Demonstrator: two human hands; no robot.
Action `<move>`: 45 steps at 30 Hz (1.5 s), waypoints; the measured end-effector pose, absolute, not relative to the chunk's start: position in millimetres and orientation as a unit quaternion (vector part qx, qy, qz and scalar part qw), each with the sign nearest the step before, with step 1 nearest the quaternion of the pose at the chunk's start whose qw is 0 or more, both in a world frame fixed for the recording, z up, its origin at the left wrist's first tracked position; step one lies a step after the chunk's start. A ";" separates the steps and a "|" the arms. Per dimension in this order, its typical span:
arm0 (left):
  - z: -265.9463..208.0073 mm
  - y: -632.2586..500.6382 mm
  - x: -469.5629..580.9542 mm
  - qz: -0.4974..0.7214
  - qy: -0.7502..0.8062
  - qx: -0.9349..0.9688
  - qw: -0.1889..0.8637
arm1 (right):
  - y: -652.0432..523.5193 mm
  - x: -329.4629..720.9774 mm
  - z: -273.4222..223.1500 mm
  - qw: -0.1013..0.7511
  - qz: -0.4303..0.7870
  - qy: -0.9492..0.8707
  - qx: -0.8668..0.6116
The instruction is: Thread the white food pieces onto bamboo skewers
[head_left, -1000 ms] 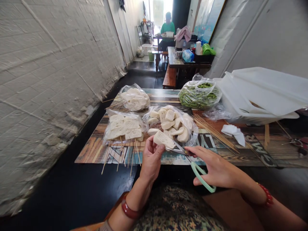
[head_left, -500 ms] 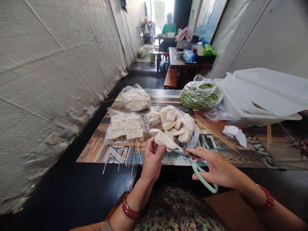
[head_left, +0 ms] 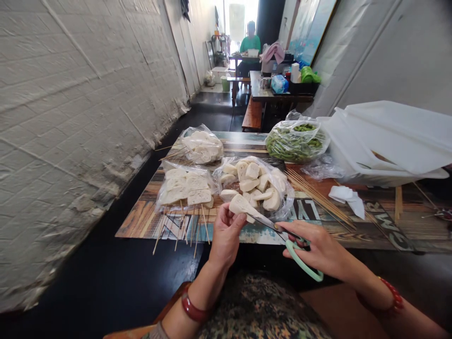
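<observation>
Pale slice [head_left: 242, 205] juts above the pinching left grip [head_left: 226, 238], right grip [head_left: 319, 246] holding scissors [head_left: 276, 227].

Eatery, seemingly (tables [head_left: 243, 137], bench [head_left: 252, 114])

On the tabletop [head_left: 141, 221] I see bagged slices [head_left: 251, 184], skewered slices [head_left: 198, 197] left of them, loose skewers [head_left: 320, 199] right.

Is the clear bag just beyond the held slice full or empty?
Not empty: a heap of pale pieces lies in the clear bag, beyond the slice that the left hand holds.
</observation>
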State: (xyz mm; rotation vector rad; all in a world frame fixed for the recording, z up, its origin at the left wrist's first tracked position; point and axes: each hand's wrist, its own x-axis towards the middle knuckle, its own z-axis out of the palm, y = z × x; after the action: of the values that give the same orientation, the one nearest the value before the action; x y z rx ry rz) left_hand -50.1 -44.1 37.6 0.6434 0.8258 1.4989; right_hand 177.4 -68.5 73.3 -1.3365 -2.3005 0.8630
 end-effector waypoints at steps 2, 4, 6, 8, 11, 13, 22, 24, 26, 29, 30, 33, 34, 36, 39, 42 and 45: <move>37.4 -44.2 -49.9 0.645 0.359 0.275 0.616 | -68.6 177.6 70.6 0.177 0.300 -0.812 -0.469; 37.3 -44.2 -49.6 0.641 0.361 0.271 0.621 | -69.4 178.2 67.1 0.183 0.294 -0.813 -0.468; 37.4 -43.8 -49.2 0.641 0.360 0.266 0.623 | -70.7 179.0 62.5 0.192 0.287 -0.814 -0.467; 37.8 -43.0 -48.9 0.644 0.354 0.261 0.626 | -72.2 179.6 56.9 0.204 0.279 -0.813 -0.468; 38.0 -41.7 -48.7 0.645 0.346 0.255 0.632 | -73.8 179.2 48.0 0.223 0.266 -0.813 -0.469; 37.4 -41.0 -48.9 0.642 0.348 0.252 0.635 | -74.3 178.2 43.8 0.235 0.262 -0.812 -0.465; 37.0 -39.2 -47.6 0.632 0.352 0.254 0.642 | -71.8 174.2 55.0 0.185 0.330 -0.769 -0.515; 37.0 -38.5 -46.8 0.630 0.358 0.257 0.639 | -70.1 173.9 56.9 0.180 0.347 -0.761 -0.519; 36.6 -37.6 -46.3 0.631 0.366 0.262 0.632 | -68.6 174.2 57.4 0.175 0.355 -0.755 -0.523; 35.7 -36.6 -45.8 0.634 0.376 0.274 0.618 | -67.5 175.4 58.3 0.171 0.365 -0.746 -0.530; 35.5 -36.4 -45.5 0.633 0.379 0.278 0.615 | -67.4 176.0 59.1 0.170 0.368 -0.743 -0.532; 35.2 -36.0 -43.5 0.630 0.388 0.284 0.609 | -67.6 177.5 62.1 0.170 0.374 -0.738 -0.535; 35.2 -35.9 -42.6 0.631 0.392 0.286 0.605 | -67.8 177.9 63.0 0.171 0.375 -0.738 -0.534; 35.0 -35.6 -40.3 0.636 0.397 0.292 0.594 | -68.0 178.7 64.1 0.172 0.377 -0.737 -0.534; 34.6 -34.9 -37.4 0.642 0.401 0.306 0.578 | -68.0 179.9 64.4 0.172 0.376 -0.732 -0.541; 34.7 -34.3 -36.1 0.644 0.403 0.321 0.566 | -67.2 181.4 64.4 0.177 0.368 -0.731 -0.547; 35.7 -34.6 -35.6 0.638 0.407 0.328 0.566 | -65.1 183.3 65.3 0.181 0.362 -0.738 -0.540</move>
State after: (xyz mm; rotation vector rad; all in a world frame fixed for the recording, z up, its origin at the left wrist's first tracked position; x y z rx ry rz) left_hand -35.6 -34.6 35.7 0.7707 0.9565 1.4994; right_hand 183.3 -65.1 65.3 -1.5233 -2.0847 1.0212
